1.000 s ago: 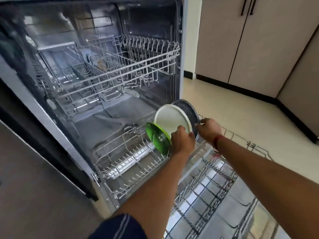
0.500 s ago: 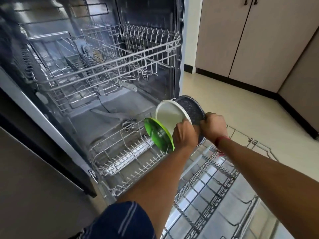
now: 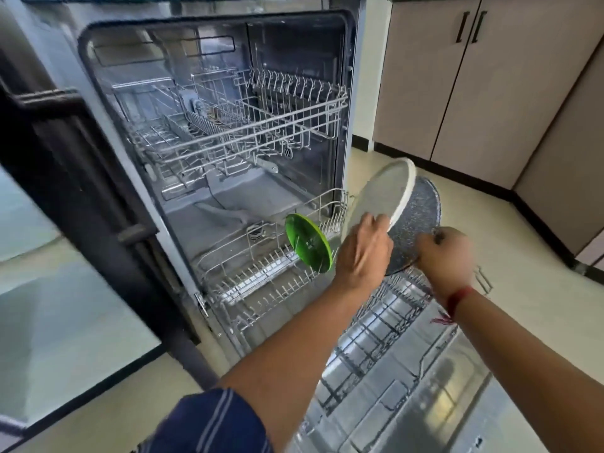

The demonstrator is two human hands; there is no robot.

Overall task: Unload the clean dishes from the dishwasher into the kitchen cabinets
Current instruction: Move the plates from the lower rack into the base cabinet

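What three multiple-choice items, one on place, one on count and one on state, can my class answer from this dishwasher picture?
1. Where does the green plate stand?
A. in the lower rack
B. in the upper rack
C. on the floor

2. How many plates are in view?
A. one
B. three
C. five

3. What is the state of the white plate?
A. lying flat in the rack
B. lifted and tilted, held by the left hand
C. broken

Answers: 1 A, it stands on edge among the tines of the lower rack. 2 B, green, white and the dark speckled plate gripped by the right hand. 3 B, the left hand holds its lower edge above the rack.
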